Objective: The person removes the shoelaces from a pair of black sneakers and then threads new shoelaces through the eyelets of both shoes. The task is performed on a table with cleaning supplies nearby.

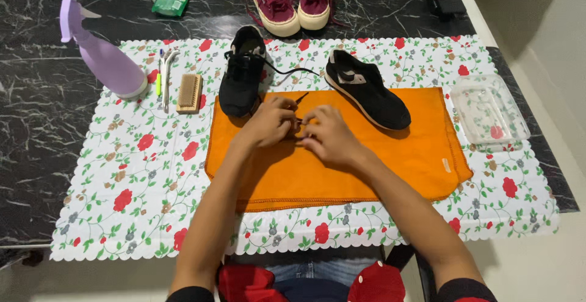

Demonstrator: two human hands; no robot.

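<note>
My left hand (268, 122) and right hand (328, 136) pinch the black lace (292, 70) over the orange cloth (403, 155); it seems mostly pulled from the left shoe (241, 79). The right shoe (369, 91) waits, laceless.

Left hand (270, 121) and right hand (329, 136) meet over orange cloth (403, 155), fingers pinching black shoelace (292, 72) between them. Lace runs back to left black shoe (242, 76); second black shoe (367, 89) lies near, on cloth edge. Floral mat (128, 174) beneath. Purple spray bottle (104, 55), wooden brush (190, 93) left; clear plastic tray (488, 110) right; maroon sneakers (294, 0) beyond, on dark marble table (36, 113).
</note>
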